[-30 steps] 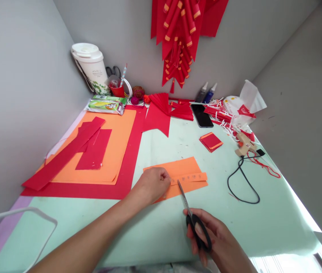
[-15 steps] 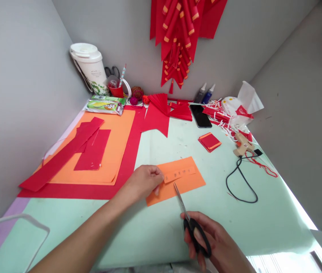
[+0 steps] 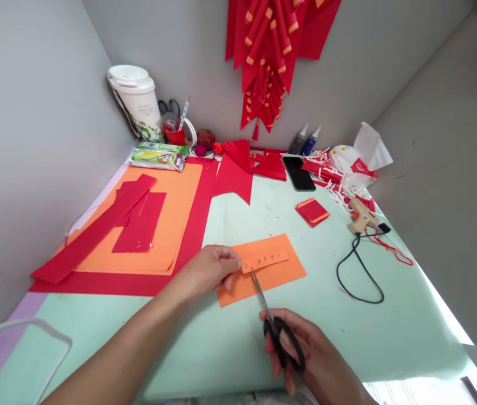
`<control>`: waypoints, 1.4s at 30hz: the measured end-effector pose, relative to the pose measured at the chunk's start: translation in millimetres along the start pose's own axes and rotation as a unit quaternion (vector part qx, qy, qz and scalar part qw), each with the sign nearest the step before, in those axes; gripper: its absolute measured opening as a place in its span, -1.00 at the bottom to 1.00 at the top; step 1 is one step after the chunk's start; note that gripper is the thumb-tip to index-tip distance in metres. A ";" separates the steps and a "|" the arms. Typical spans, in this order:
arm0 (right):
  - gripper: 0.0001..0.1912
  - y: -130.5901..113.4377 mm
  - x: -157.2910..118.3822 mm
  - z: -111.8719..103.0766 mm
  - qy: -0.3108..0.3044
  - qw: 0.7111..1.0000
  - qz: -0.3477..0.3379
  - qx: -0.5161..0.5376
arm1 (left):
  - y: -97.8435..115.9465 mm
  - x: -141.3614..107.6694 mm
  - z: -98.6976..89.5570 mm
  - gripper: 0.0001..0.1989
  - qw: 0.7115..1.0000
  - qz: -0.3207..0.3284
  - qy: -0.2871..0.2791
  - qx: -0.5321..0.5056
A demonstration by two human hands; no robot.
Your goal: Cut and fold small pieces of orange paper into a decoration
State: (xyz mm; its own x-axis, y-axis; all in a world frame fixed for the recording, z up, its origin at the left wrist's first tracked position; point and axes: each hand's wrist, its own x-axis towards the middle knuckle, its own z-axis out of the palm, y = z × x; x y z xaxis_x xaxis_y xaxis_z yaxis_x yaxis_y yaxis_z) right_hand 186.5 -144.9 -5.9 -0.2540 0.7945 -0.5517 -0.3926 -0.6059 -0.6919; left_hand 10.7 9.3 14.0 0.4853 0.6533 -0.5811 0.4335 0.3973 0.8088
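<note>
Between left fingers [image 3: 232, 263], pinching one handwritten orange paper strip [image 3: 267, 260] over one orange sheet [image 3: 288, 272]; in right fingers [image 3: 283, 316], holding one pair of black-handled scissors [image 3: 262, 299].

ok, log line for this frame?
left hand: holding orange strip | right hand: holding scissors, tips at strip | under strip: orange sheet

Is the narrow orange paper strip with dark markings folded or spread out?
Spread out: the strip runs straight from the left hand, with no fold along its visible length.

Orange strip [image 3: 268, 260] w/ dark chars, over orange sheet [image 3: 284, 274], blk-handled scissors [image 3: 264, 305], tips at strip's edge, maybe touching
</note>
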 end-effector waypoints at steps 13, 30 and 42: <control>-0.69 -8.2 8.2 4.5 0.007 1.000 -0.019 -0.008 | -3.7 0.4 -3.9 -0.85 1.000 -0.005 -0.007 0.001; -0.62 -10.2 11.8 8.1 0.026 0.999 -0.003 -0.019 | -0.4 -0.9 -3.2 -0.83 1.000 -0.011 -0.001 0.018; -0.60 -13.0 12.7 11.6 0.042 0.999 0.003 -0.033 | -1.0 0.4 -3.8 -0.82 1.000 -0.010 -0.005 0.028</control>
State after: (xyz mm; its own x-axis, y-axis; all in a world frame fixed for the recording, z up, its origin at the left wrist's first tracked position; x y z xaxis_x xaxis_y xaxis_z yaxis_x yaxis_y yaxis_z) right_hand 178.1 -126.4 1.5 -0.1799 0.7864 -0.5910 -0.3312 -0.6141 -0.7164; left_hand 7.6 11.6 13.3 0.4837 0.6382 -0.5990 0.4850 0.3742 0.7904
